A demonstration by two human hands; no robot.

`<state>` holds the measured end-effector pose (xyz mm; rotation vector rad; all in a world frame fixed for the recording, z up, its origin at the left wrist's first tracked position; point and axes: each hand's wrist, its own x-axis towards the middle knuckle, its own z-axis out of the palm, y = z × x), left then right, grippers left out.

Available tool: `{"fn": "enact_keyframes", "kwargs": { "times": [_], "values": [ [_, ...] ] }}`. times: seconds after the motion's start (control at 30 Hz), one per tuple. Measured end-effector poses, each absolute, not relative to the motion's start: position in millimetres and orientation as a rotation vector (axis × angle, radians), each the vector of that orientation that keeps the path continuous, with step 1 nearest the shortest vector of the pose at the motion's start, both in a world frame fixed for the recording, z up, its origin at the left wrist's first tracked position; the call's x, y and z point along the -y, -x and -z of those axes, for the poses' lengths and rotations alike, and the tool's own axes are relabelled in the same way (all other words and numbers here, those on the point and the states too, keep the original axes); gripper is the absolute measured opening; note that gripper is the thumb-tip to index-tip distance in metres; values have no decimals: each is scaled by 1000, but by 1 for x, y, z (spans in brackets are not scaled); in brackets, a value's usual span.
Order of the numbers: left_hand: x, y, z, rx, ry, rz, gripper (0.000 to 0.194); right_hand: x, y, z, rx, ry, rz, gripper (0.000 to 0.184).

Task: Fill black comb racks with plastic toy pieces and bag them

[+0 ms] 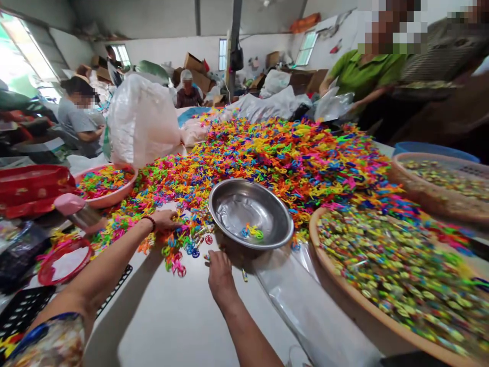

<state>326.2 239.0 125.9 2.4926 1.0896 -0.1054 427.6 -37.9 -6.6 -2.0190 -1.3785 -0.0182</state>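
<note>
A huge pile of small, bright plastic pieces covers the white table. My left hand rests at the pile's near edge, fingers curled among loose pieces; what it grips is hidden. My right hand lies palm down on the table, fingers bent over a few small pieces, just in front of a steel bowl. The bowl holds only a few coloured pieces.
A wide tan basket full of small wrapped pieces stands at the right, another basket behind it. A pink bowl of coloured pieces, a red lid and big white bags are at the left. Other people work around the table.
</note>
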Motion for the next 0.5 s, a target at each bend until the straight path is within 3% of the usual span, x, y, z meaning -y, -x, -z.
{"fn": "enact_keyframes", "kwargs": {
  "times": [0.17,0.27,0.4,0.5],
  "values": [
    [-188,-356,-152,-923,-2299,-156,54,39,-428,0,1399,2086,-89,41],
    [-154,-403,-154,-891,-1771,-213,54,39,-428,-3,1397,2090,-87,38],
    [-119,-450,-141,-966,-911,-79,23,39,-428,-4,1399,2114,-76,30],
    [-106,-454,-133,-937,-767,-114,4,38,-428,2,1391,2128,-64,33]
  ]
}}
